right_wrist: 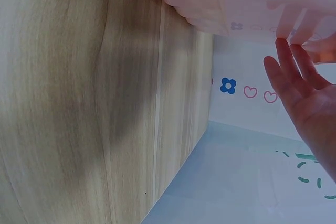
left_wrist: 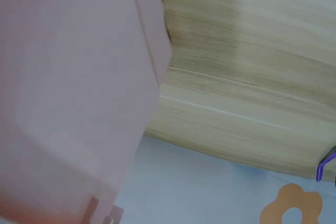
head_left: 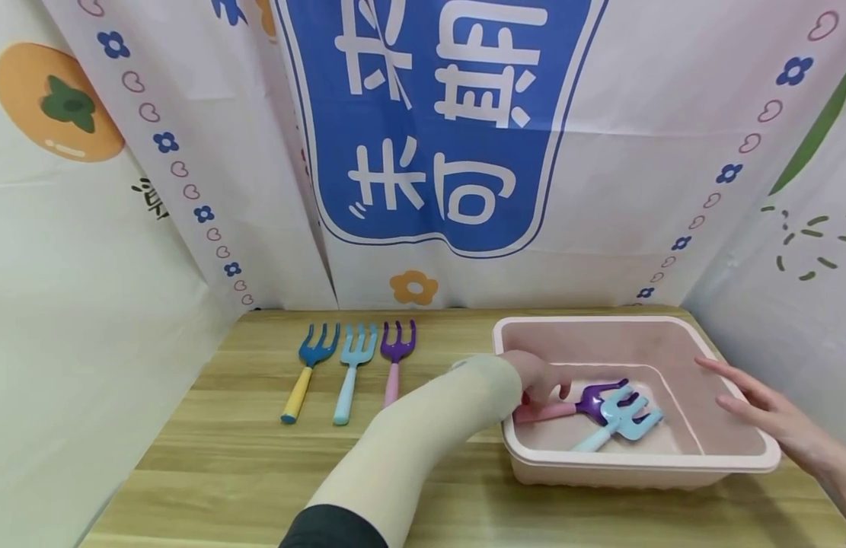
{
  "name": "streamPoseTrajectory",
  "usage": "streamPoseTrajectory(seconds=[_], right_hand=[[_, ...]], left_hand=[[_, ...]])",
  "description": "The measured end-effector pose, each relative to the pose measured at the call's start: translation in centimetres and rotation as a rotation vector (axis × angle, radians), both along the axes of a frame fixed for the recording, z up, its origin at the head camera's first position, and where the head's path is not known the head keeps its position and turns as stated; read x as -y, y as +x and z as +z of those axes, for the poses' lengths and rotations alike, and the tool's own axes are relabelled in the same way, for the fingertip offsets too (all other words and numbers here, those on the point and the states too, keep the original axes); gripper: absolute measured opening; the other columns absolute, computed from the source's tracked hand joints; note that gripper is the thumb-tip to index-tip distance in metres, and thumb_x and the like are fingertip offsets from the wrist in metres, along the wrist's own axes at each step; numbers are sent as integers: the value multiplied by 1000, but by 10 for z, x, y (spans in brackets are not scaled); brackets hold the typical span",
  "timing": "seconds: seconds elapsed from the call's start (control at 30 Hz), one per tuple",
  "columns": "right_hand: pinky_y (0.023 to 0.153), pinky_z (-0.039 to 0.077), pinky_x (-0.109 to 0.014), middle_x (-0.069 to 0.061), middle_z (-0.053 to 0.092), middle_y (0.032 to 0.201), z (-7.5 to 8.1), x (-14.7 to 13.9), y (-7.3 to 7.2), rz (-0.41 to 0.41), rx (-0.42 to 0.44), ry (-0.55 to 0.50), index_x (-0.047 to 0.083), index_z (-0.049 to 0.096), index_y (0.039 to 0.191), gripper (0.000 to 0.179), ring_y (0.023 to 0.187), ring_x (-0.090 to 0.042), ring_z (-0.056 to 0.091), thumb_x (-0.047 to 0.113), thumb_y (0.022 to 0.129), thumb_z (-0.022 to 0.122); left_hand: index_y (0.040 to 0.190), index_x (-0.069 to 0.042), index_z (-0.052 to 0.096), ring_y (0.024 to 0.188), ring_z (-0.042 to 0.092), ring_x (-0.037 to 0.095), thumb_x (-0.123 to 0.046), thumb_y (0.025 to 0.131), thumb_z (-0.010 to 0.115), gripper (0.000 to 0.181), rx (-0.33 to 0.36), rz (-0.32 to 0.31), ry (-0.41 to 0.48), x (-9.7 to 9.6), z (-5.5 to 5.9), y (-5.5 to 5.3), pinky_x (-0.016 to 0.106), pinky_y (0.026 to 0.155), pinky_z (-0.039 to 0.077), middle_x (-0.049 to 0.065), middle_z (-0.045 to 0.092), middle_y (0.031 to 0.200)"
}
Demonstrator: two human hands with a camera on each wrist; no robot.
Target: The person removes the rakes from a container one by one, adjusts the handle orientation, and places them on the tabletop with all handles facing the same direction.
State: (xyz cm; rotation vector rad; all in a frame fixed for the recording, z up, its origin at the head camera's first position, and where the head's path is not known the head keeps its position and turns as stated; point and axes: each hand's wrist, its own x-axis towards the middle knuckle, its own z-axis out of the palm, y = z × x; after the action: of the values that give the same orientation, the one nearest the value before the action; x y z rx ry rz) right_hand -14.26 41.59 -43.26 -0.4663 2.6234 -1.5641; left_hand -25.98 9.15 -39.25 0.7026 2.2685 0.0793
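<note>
My left hand reaches down into a pink plastic bin, fingers bent downward. It is right at the pink handle of a purple hand fork; whether the fingertips grip that handle is hidden. Partly over the purple tines lies a light blue hand fork, also inside the bin. At the bin's right side, my right hand has its fingers extended over the rim. The right wrist view shows this right hand with straight fingers by the bin wall.
On the wooden table, left of the bin, a blue fork with yellow handle, a light blue fork and a purple fork with pink handle lie in a row. A printed cloth hangs behind the table.
</note>
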Motion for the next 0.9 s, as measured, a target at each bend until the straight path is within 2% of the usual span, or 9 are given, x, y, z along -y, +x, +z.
streamPoseTrajectory(seconds=[0.17, 0.37, 0.47, 0.6, 0.73, 0.8, 0.9], right_hand=[[77, 46, -16, 30, 31, 136, 1, -1, 0, -1, -1, 5, 15, 26, 154, 55, 111, 13, 39, 2, 103, 39], [78, 47, -17, 31, 32, 136, 2, 1, 1, 3, -6, -11, 15, 27, 154, 54, 111, 13, 40, 2, 103, 39], [79, 47, -17, 30, 31, 136, 2, 3, 0, 11, -9, -21, 14, 26, 154, 54, 112, 13, 39, 2, 103, 39], [80, 45, -15, 31, 30, 139, 2, 4, 1, 23, -18, -34, 12, 26, 154, 54, 114, 13, 37, 1, 103, 38], [81, 45, -14, 31, 30, 140, 2, 4, 3, 34, -32, -57, 10, 26, 153, 54, 116, 13, 38, -1, 102, 38], [81, 44, -13, 30, 30, 141, 2, 4, 3, 39, -41, -63, 9, 26, 153, 54, 117, 12, 37, -2, 102, 37], [82, 43, -12, 30, 30, 141, 2, 5, 3, 40, -42, -62, 9, 26, 153, 54, 117, 13, 37, -2, 102, 37]], left_hand=[[101, -35, 54, 61, 50, 16, 0, 87, 55, 37, 0, 71, 0, -1, -4, 2, 24, 46, 36, 3, 50, 87], [98, -33, 56, 60, 52, 18, -9, 90, 54, 26, 11, 180, 42, -2, -8, 6, 26, 46, 37, 3, 51, 87], [95, -31, 58, 66, 53, 17, -10, 90, 55, 22, 2, 164, 37, -3, -11, 6, 27, 48, 38, 2, 52, 86], [94, -28, 58, 72, 54, 16, -6, 88, 56, 24, -28, 67, 11, -4, -12, 5, 27, 51, 40, 0, 53, 87], [96, -26, 57, 75, 52, 13, -7, 91, 56, 20, -90, -37, -16, -4, -11, 3, 25, 56, 41, -1, 53, 89], [98, -28, 58, 76, 51, 12, -9, 93, 56, 19, -95, -26, -20, -3, -10, 3, 25, 56, 40, -1, 52, 89], [103, -34, 61, 75, 50, 12, -9, 92, 56, 28, -69, 43, -19, -2, -8, 3, 24, 53, 37, -1, 51, 91]])
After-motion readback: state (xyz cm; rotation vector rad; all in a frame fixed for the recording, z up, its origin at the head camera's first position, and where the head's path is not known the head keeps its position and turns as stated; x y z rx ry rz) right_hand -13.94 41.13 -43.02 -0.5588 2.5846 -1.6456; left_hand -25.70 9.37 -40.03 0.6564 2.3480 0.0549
